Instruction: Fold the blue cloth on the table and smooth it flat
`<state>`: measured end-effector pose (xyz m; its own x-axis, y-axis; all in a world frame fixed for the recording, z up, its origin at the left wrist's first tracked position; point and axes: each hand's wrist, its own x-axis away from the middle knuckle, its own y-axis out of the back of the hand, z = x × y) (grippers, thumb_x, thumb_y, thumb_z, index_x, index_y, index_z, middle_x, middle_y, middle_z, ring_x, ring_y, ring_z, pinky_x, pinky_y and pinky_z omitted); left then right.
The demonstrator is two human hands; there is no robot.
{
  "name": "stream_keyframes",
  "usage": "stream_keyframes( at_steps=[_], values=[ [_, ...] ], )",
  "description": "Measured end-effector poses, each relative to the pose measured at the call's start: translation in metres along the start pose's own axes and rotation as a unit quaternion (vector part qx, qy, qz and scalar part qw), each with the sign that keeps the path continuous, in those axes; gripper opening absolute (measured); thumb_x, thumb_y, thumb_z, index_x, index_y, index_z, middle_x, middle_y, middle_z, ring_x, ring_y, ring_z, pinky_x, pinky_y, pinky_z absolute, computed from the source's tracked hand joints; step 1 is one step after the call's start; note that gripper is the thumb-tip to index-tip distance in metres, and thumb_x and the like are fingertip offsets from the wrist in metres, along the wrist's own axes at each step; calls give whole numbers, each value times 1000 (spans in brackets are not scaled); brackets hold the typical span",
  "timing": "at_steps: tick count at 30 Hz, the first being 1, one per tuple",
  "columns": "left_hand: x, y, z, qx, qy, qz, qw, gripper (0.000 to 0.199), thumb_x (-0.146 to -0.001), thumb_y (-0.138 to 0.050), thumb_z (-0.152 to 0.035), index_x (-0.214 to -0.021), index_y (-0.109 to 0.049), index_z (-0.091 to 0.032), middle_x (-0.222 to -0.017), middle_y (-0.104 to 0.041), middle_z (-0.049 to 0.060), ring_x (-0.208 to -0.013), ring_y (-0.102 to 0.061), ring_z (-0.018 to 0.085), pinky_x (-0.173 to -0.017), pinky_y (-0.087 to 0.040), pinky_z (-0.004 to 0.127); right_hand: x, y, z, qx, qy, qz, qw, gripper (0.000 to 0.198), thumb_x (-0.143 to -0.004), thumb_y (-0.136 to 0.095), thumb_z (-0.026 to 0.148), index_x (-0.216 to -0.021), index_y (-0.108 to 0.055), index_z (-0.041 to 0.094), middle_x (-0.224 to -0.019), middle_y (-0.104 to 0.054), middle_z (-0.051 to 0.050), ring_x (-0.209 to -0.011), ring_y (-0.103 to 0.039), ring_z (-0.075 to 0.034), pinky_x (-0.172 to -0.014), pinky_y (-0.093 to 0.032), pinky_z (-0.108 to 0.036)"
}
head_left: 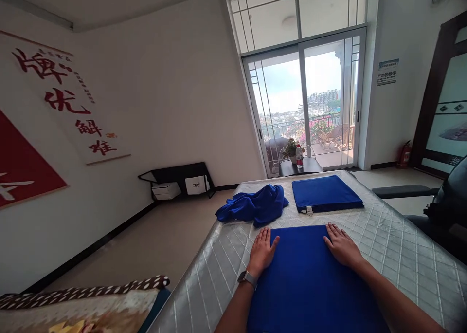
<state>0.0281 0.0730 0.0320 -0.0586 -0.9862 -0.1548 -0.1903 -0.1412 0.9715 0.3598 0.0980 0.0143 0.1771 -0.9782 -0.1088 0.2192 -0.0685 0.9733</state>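
Note:
A blue cloth [302, 274] lies spread flat on the quilted plastic-covered mattress [397, 235] in front of me. My left hand [262, 251] rests flat on its far left corner, fingers apart, a watch on the wrist. My right hand [341, 245] presses flat on its far right corner. Neither hand grips anything. Beyond them lies a neatly folded blue cloth [324, 193] with a white tag. A crumpled blue cloth [255, 205] sits to its left.
A small dark table [304, 166] with a plant and a bottle stands before the glass balcony door [306, 104]. A black low shelf [178, 179] stands against the left wall. A dark chair [438, 206] is at right, a patterned cushion [80, 304] at lower left.

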Motion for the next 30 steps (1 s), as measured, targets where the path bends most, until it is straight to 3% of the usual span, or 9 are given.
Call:
stream_keyframes(
  at_steps=[12,21,30],
  values=[
    [2,-5,4,-6,-12,-27,1000,86,-99,-10,-66,-152,-37,-4,-159,-35,17,-150,-28,29,-122,-24,44,3,6,5,29,1,18,999,73,-100,-15,51,-159,-21,9,-166,-20,-9,-153,-13,-20,-123,-11,-40],
    [0,-11,8,-4,-19,-39,999,84,-100,-13,-66,-152,-38,-5,-158,-37,18,-149,-29,30,-122,-24,46,16,21,15,44,16,3,999,69,-101,-17,47,-157,-27,9,-164,-25,-10,-152,-14,-20,-123,-10,-41],
    [-3,-17,12,-6,-25,-44,999,85,-99,-15,-66,-152,-37,-3,-159,-35,19,-149,-29,31,-121,-26,46,30,11,15,3,-26,28,999,75,-100,-13,54,-159,-21,9,-166,-17,-8,-153,-9,-19,-123,-9,-40]
  ],
)
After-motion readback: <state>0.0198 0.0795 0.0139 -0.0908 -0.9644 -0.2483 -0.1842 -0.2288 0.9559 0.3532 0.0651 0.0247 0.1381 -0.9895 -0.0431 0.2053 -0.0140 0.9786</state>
